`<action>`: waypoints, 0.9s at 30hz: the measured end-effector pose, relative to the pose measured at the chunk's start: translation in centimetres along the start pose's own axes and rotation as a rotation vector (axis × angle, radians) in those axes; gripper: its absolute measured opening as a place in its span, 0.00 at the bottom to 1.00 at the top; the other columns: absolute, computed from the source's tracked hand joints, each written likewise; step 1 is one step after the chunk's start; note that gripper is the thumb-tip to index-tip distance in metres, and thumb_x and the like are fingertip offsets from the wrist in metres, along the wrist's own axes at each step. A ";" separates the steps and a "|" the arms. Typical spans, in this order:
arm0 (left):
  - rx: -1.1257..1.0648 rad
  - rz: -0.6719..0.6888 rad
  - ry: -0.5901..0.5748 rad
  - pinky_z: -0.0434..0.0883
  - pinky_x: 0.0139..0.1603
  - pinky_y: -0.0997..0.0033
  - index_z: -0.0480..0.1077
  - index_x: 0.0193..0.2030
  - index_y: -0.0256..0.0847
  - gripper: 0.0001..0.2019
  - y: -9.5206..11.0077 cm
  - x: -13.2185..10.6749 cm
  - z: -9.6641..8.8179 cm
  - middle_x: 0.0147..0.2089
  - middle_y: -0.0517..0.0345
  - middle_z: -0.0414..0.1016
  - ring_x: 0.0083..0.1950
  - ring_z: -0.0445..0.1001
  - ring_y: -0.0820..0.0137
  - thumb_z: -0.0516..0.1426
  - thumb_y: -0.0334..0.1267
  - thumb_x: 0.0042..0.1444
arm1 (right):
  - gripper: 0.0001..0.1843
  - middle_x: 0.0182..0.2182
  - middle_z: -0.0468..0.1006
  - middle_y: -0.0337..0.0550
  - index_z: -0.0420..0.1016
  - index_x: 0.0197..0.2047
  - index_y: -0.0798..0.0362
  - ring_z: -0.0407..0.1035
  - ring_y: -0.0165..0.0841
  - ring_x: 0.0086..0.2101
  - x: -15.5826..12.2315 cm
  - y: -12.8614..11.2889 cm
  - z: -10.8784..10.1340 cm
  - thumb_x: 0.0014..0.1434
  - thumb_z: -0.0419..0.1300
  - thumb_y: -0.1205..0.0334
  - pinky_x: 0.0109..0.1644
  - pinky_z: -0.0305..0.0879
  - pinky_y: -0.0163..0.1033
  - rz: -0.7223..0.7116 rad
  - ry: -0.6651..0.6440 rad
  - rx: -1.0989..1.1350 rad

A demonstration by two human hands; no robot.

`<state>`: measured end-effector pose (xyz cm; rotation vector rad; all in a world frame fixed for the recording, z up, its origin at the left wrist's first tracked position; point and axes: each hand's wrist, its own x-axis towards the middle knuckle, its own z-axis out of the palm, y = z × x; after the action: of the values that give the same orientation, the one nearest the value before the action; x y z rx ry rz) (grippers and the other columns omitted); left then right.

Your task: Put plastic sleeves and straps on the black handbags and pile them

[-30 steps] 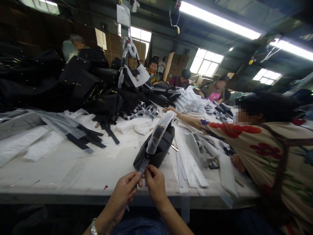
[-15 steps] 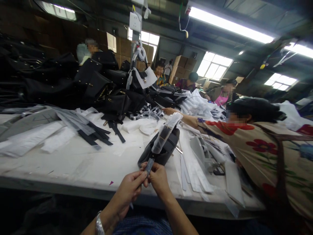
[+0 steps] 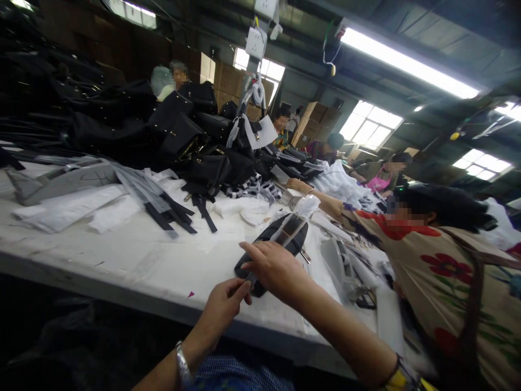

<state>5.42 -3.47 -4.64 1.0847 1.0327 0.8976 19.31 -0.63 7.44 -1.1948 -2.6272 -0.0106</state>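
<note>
A dark handbag [image 3: 299, 239] lies on the white table in front of me, with clear plastic film [image 3: 287, 231] wrapped around its raised handle. My left hand [image 3: 226, 304] is closed in a pinch on the end of a narrow strap [image 3: 251, 278] at the near side of the bag. Over the bag reaches my right hand [image 3: 280, 271], its fingers stretched out to the left and apart, covering part of the bag and strap. Nothing shows in its grasp; whether its underside touches the bag is hidden.
Dark straps [image 3: 173, 214] and white wrapping sheets [image 3: 77, 209] lie at left. Black bags [image 3: 179, 127] are heaped behind. On the right, a co-worker in a flowered garment [image 3: 443, 260] stretches an arm across the table [image 3: 163, 271]. A metal post with sockets [image 3: 256, 43] rises at the back.
My right hand has let go of the strap near my left fingers and moved up over the bag, fingers extended. My left hand keeps its pinch. The view has shifted slightly.
</note>
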 end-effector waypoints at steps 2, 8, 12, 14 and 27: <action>0.006 0.028 0.019 0.47 0.19 0.77 0.70 0.27 0.38 0.21 0.1 -0.1 0.1 0.17 0.69 0.53 0.19 0.51 0.76 0.55 0.55 0.57 | 0.23 0.35 0.82 0.55 0.71 0.56 0.59 0.73 0.47 0.45 2.0 0.4 0.2 0.61 0.63 0.56 0.58 0.60 0.53 -0.021 -0.097 -0.103; -0.052 0.048 0.020 0.47 0.20 0.76 0.70 0.27 0.37 0.21 0.3 -0.2 0.2 0.19 0.67 0.57 0.20 0.50 0.77 0.55 0.54 0.58 | 0.36 0.27 0.83 0.41 0.68 0.61 0.51 0.77 0.42 0.36 4.3 1.8 1.3 0.48 0.70 0.65 0.59 0.56 0.53 0.058 -0.307 0.013; -0.070 0.048 0.018 0.46 0.19 0.77 0.71 0.27 0.37 0.21 0.3 -0.1 -0.1 0.18 0.68 0.54 0.19 0.50 0.77 0.56 0.55 0.57 | 0.29 0.27 0.84 0.35 0.75 0.54 0.47 0.76 0.36 0.32 4.7 2.2 0.8 0.48 0.67 0.71 0.50 0.62 0.43 0.085 -0.299 0.220; -0.097 0.039 -0.005 0.44 0.18 0.77 0.70 0.27 0.37 0.22 0.3 -0.1 -0.3 0.17 0.70 0.52 0.18 0.48 0.78 0.56 0.57 0.56 | 0.21 0.29 0.84 0.35 0.79 0.48 0.46 0.77 0.34 0.33 4.3 2.3 0.3 0.50 0.66 0.70 0.55 0.59 0.45 0.050 -0.289 0.280; -0.512 -0.192 -0.169 0.39 0.15 0.84 0.69 0.31 0.35 0.17 0.8 0.0 -1.5 0.24 0.69 0.61 0.17 0.40 0.86 0.63 0.50 0.52 | 0.16 0.50 0.81 0.42 0.76 0.52 0.46 0.72 0.35 0.53 -4.8 4.8 3.2 0.65 0.55 0.71 0.67 0.55 0.55 -0.364 0.067 0.150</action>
<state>3.90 -2.92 -4.06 0.6071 0.6981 0.8373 25.18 -0.70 2.78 -0.6468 -2.6918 0.0763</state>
